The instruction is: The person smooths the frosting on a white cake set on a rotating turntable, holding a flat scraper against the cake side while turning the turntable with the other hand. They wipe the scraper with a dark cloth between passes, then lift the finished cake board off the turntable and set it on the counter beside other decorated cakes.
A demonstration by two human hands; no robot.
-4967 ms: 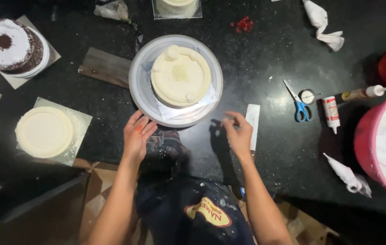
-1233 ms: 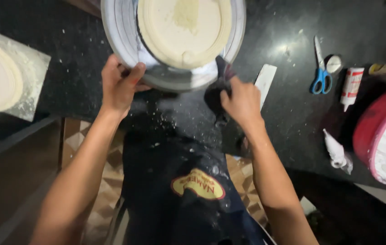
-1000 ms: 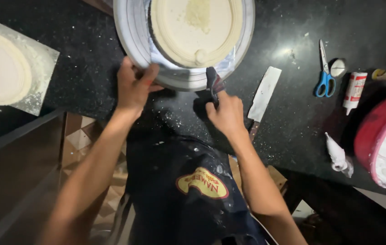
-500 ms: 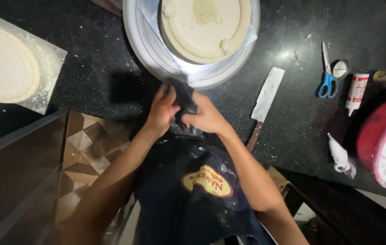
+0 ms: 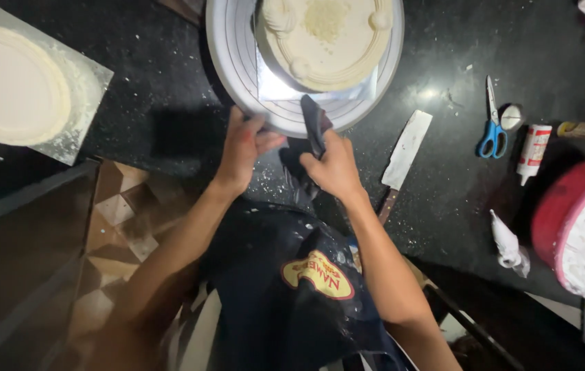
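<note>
A cream-frosted round cake (image 5: 327, 38) sits on a silver board atop a white turntable (image 5: 237, 62) on the black counter. My left hand (image 5: 243, 148) grips the turntable's near rim. My right hand (image 5: 334, 165) holds a dark cloth (image 5: 314, 122) pressed against the turntable's near edge, just right of my left hand. The dark apron (image 5: 285, 288) I wear fills the lower middle of the view.
A broad knife (image 5: 402, 154) lies right of my right hand. Blue scissors (image 5: 492, 127), a small tube (image 5: 532, 152), a piping bag (image 5: 508, 240) and a red bowl of white cream (image 5: 581, 223) are at right. Another frosted cake on a board (image 5: 14, 86) sits at left.
My hands came together over the cloth near my apron, then moved back up to the turntable: left hand on the rim, right hand pressing the cloth to its edge.
</note>
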